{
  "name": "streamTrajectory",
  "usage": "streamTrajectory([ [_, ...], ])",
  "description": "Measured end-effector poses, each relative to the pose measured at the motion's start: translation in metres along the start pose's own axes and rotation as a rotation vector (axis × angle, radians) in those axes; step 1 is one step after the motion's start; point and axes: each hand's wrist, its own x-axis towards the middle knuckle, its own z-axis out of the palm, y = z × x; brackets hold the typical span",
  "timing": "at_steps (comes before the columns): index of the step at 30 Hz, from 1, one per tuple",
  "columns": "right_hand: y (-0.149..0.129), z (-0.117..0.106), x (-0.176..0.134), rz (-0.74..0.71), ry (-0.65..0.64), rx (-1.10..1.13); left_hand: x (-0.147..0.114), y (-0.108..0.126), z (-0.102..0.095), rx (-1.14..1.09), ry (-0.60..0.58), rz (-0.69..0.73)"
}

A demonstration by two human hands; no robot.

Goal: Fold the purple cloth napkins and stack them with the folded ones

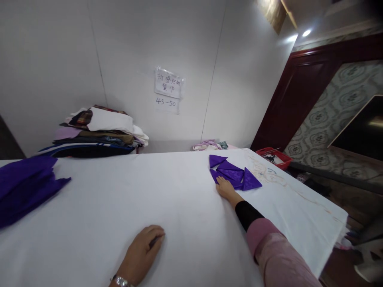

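Note:
My right hand (226, 187) reaches out to a group of folded purple cloth napkins (230, 172) on the right part of the table. Its fingers lie stretched on the edge of the nearest folded napkin. These napkins are pointed and triangular, lying close together, with one triangle (251, 180) at the right and a smaller one (217, 160) at the far left. My left hand (143, 252) rests near the table's front, loosely curved, with a small gap between thumb and fingers and nothing visible in it. A loose heap of purple cloth (24, 187) lies at the left edge.
A white cloth (125, 199) covers the table. Behind it stand a pile of folded clothes (101, 131) at left and some pinkish cloth (208, 145). A red basket (283, 158) is beyond the right edge. A handwritten paper sign (169, 83) hangs on the wall.

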Motion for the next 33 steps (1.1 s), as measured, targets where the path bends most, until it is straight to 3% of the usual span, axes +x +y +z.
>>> streamTrajectory([
  [11,-0.005,0.002,-0.013,0.041,0.086,0.002,0.001,-0.002,0.001,-0.008,-0.048,-0.047],
  [25,-0.015,-0.008,-0.037,0.036,0.068,0.042,0.006,0.001,-0.003,-0.042,-0.046,-0.02],
  [29,-0.04,-0.015,-0.063,-0.059,0.045,0.075,0.007,0.005,-0.002,-0.061,-0.048,-0.016],
  [33,-0.085,-0.022,-0.101,-0.312,-0.082,0.209,0.009,0.002,-0.006,-0.102,-0.005,-0.051],
])
